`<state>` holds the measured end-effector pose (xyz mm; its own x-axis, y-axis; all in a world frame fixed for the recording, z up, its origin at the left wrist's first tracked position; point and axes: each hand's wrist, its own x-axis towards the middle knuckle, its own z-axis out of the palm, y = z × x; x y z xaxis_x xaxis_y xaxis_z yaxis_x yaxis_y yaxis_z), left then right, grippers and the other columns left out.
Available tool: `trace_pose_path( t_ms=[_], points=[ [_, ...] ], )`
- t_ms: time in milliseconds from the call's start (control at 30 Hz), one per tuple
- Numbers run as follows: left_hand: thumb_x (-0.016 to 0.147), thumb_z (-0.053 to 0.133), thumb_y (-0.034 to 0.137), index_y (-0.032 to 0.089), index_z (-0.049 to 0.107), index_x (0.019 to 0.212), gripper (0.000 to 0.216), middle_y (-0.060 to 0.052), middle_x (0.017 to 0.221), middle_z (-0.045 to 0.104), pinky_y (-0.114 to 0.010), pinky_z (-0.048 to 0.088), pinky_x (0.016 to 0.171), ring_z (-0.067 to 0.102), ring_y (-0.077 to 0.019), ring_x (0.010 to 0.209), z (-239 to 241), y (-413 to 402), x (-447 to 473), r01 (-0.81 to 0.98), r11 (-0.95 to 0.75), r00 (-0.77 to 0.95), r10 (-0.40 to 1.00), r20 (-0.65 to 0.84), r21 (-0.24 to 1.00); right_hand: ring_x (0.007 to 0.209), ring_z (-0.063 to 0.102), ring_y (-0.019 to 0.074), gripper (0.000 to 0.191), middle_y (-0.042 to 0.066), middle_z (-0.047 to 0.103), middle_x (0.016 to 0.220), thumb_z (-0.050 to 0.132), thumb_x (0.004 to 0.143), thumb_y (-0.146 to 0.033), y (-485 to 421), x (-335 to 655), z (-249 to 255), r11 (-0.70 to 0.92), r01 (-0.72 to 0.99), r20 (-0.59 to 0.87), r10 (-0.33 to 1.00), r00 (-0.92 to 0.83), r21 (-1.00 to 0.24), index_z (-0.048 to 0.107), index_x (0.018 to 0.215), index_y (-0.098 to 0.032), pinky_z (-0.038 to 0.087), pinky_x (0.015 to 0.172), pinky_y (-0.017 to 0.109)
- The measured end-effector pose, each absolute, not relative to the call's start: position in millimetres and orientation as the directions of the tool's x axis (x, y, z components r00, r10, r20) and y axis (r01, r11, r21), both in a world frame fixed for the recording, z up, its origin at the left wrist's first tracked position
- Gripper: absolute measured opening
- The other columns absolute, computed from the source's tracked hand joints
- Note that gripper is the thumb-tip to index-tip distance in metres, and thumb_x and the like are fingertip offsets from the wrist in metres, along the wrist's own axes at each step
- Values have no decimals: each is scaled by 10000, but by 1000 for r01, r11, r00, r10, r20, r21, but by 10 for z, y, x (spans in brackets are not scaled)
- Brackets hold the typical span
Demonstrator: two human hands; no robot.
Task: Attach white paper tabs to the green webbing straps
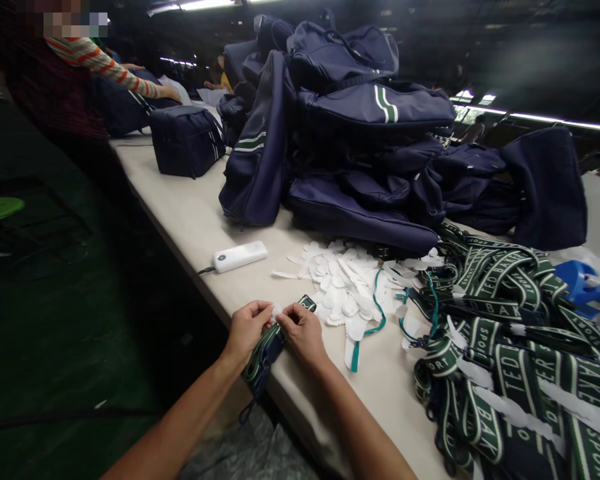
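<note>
At the table's near edge, a folded green and navy strap (261, 360) with pale edging is between my hands, its lower part hanging over the edge. My left hand (247, 331) pinches a small white piece (277, 312) at the upper part of the strap. From the other side, my right hand (304, 333) has its thumb and fingers closed at the same white piece and strap; its fingertips partly hide them. Just beyond lies a heap of white cut pieces (347, 283) with teal ribbon (377, 303) among them.
Lettered green straps (510, 373), some wrapped with white strips, are piled at right beside a blue plastic object (583, 287). A white power strip (241, 256) lies on the table (200, 217). Navy bags (360, 207) are stacked behind. A co-worker's striped sleeve (113, 67) reaches over bags at far left.
</note>
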<state>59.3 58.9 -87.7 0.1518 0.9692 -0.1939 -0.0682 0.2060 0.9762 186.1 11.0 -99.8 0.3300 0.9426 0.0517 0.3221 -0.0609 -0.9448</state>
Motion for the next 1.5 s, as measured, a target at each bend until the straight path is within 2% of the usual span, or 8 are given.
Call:
trace_pose_path(
  t_ms=[300,467,600,833,1100,1300,1400,1500],
  points=[
    [724,667,384,200,665,693,187,-43,743,655,-288,436,759,562,-203,740,-887,543,576,185,-132,68,990,121,974,578,523,151,261,-31,589,610,593,896,-389,149,1729,-971,-126,619,169,903,395,-775,586,697,-220,283,574,270],
    [806,579,326,216,606,645,196,-33,669,626,-280,437,681,558,-193,649,-879,465,588,249,-265,57,964,259,932,535,536,174,307,-15,587,587,525,915,-454,157,1666,-1190,-46,619,286,858,427,-784,543,698,-236,316,548,286],
    [831,531,272,214,565,619,223,-36,657,612,-273,439,650,570,-192,640,-972,492,591,277,-317,69,948,310,907,511,532,197,473,2,573,561,417,927,-643,243,1622,-1461,16,588,352,813,463,-809,500,671,-254,361,533,299],
    [820,522,222,207,585,661,172,-38,665,624,-279,452,669,584,-198,658,-1145,590,526,302,-265,90,964,249,916,446,500,186,610,-8,517,495,311,895,-785,336,1586,-1633,61,612,450,736,507,-789,446,625,-255,374,506,296],
    [853,455,264,224,518,632,234,-71,703,591,-318,423,710,561,-220,710,-1106,549,531,311,-302,152,952,266,901,472,526,219,460,25,566,526,289,969,-577,432,1541,-1670,-57,780,495,743,450,-624,432,660,-267,332,494,322],
    [878,509,368,204,584,665,279,-46,676,591,-297,432,660,563,-192,654,-754,651,398,272,-238,385,915,122,932,445,507,195,564,7,526,506,232,964,-681,418,1526,-1727,35,674,510,683,523,-738,422,638,-262,367,488,304],
    [781,604,344,193,604,833,160,9,662,563,-264,405,570,520,-152,567,-679,759,388,239,-132,449,894,11,962,450,499,190,589,7,538,521,256,940,-729,389,1518,-1705,68,622,498,670,550,-780,442,643,-256,379,502,304],
    [668,695,390,166,603,774,264,14,581,558,-249,359,496,473,-133,489,-712,868,419,215,-4,532,839,-114,977,472,501,184,575,1,544,538,316,929,-733,347,1514,-1642,90,561,453,700,552,-823,459,656,-247,379,518,296]
  ],
)
